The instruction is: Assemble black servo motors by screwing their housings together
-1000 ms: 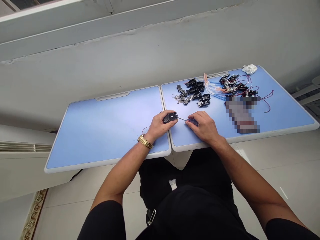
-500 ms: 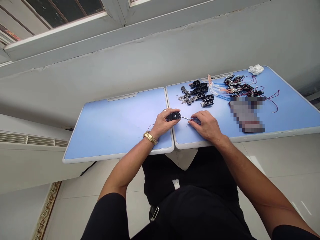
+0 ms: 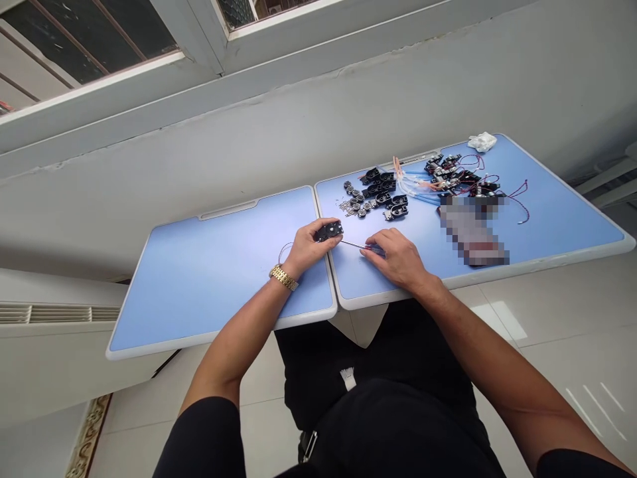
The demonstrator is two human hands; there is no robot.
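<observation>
Left hand (image 3: 309, 251): gripping black housing (image 3: 330, 231)
Right hand (image 3: 398, 259): holding screwdriver (image 3: 353, 245) — tip contact unclear
Worktop (image 3: 223, 272): loose housings (image 3: 397, 212), discs (image 3: 361, 212), screws (image 3: 347, 206) — wired units (image 3: 450, 179) too

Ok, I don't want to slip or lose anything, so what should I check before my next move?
1. Left hand holding the black part: ok.
2. Right hand holding the screwdriver: ok.
3. Screwdriver tip seated in the part: cannot tell, too small to see.
4. Small metal pieces contained: not ok, loose on the right-hand table.
5. Work away from the seam between tables: not ok, it is close by.
</observation>
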